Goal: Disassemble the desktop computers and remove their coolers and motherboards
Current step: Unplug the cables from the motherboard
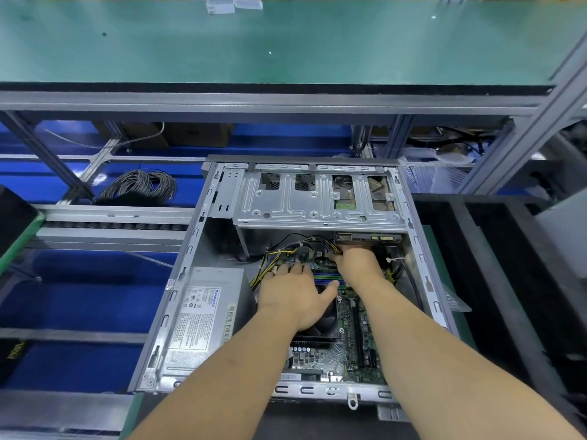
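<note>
One white label (203,315) with blue "Huntkey" lettering covers the power supply (209,319).

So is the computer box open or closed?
Open. The computer case has no side cover on, so you can see right in: the motherboard, the power supply, and both hands, left hand and right hand, reaching inside.

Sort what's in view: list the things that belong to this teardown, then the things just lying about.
Job: computer case, motherboard, cooler, power cable bundle, power supply, left hand, right hand.

Lying about: coiled grey cable, cardboard boxes.
</note>
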Demonstrator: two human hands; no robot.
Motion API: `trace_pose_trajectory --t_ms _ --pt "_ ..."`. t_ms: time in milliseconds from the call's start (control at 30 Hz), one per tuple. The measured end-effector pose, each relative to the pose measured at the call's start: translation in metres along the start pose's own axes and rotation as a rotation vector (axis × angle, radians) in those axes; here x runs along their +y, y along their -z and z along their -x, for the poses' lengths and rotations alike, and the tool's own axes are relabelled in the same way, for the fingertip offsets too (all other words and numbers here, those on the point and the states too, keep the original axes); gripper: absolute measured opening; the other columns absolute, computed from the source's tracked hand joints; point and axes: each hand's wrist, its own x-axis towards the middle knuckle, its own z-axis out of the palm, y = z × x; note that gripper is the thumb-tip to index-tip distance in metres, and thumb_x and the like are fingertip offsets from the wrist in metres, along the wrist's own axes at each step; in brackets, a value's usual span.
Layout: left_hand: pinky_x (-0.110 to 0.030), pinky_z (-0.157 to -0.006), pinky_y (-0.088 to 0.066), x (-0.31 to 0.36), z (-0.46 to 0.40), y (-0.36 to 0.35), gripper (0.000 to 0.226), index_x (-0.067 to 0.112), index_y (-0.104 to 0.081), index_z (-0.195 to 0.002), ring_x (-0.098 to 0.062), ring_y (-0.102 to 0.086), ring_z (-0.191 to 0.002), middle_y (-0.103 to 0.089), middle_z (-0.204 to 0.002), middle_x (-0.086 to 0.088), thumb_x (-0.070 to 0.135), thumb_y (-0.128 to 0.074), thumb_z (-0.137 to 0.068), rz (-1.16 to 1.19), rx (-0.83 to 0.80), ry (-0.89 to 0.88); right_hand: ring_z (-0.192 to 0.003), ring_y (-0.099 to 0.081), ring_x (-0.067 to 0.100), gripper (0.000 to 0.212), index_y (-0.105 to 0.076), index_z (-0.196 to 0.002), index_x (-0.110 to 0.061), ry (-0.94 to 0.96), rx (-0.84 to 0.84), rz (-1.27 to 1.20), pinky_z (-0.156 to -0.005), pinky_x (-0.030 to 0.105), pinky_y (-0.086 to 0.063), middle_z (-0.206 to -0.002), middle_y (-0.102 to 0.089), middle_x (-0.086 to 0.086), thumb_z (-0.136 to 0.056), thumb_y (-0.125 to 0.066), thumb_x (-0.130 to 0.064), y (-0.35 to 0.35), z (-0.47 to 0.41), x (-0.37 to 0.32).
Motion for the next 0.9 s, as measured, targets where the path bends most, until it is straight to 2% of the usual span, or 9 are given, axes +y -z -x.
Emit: trace_pose_trajectory --t_ms 133,333,567,667,800,900 --pt "-0.045 -0.119 -0.025 0.0019 -0.0017 0.001 0.087 0.018 -0.024 -0.158 -0.022 -0.015 -0.152 -0.021 -0.165 -0.001 0.075 -0.017 -0.093 0.042 -0.044 0.014 -0.112 -0.06 0.032 0.037 -0.052 -0.139 -0.009 0.029 0.035 0.0 -0.088 0.034 -0.052 -0.124 -0.064 0.018 -0.106 -0.041 -0.021 -0.0016 0.0026 0.003" --pt "-0.046 -0.119 -0.025 0.0048 -0.001 0.0037 0.087 0.017 -0.023 -0.158 -0.022 -0.011 -0.153 -0.018 -0.166 -0.001 0.074 -0.017 -0.092 0.06 -0.067 0.03 -0.11 -0.062 0.033 0.038 -0.051 -0.141 -0.009 0.055 0.062 -0.006 -0.09 0.038 -0.054 -0.126 -0.065 0.016 -0.105 -0.04 -0.011 -0.0048 0.0039 0.0045" --pt "-0.045 -0.117 -0.025 0.0066 -0.0008 0.0058 0.087 0.017 -0.021 -0.159 -0.021 -0.008 -0.153 -0.015 -0.166 0.0 0.073 -0.019 -0.092 0.094 -0.088 0.049 -0.105 -0.065 0.031 0.036 -0.058 -0.135 -0.009 0.06 0.108 0.083 -0.086 0.035 -0.055 -0.119 -0.067 0.016 -0.103 -0.042 -0.009 -0.0061 0.0038 0.0046" --pt "-0.042 -0.119 -0.021 0.0066 0.0009 0.0056 0.087 0.015 -0.021 -0.158 -0.022 -0.008 -0.153 -0.015 -0.166 -0.002 0.073 -0.022 -0.093 0.129 -0.078 0.047 -0.108 -0.064 0.031 0.038 -0.053 -0.138 -0.008 0.06 0.052 0.167 -0.089 0.035 -0.054 -0.123 -0.065 0.016 -0.102 -0.042 -0.007 -0.0034 0.0038 0.0017" --pt "-0.044 -0.119 -0.021 0.0062 0.0012 0.006 0.088 0.014 -0.021 -0.158 -0.022 -0.006 -0.153 -0.013 -0.166 -0.002 0.073 -0.024 -0.093 0.165 -0.086 0.048 -0.103 -0.065 0.032 0.038 -0.057 -0.134 -0.007 0.079 0.133 0.212 -0.084 0.035 -0.055 -0.115 -0.068 0.018 -0.1 -0.041 -0.005 -0.0056 0.0068 0.0032" --pt "-0.045 -0.118 -0.023 0.0057 0.0004 0.0061 0.089 0.014 -0.021 -0.158 -0.022 -0.005 -0.154 -0.014 -0.166 -0.002 0.073 -0.023 -0.093 0.171 -0.101 0.047 -0.107 -0.064 0.032 0.037 -0.056 -0.135 -0.008 0.061 0.114 0.203 -0.087 0.035 -0.055 -0.119 -0.067 0.017 -0.103 -0.04 -0.008 -0.007 0.0053 0.0031"
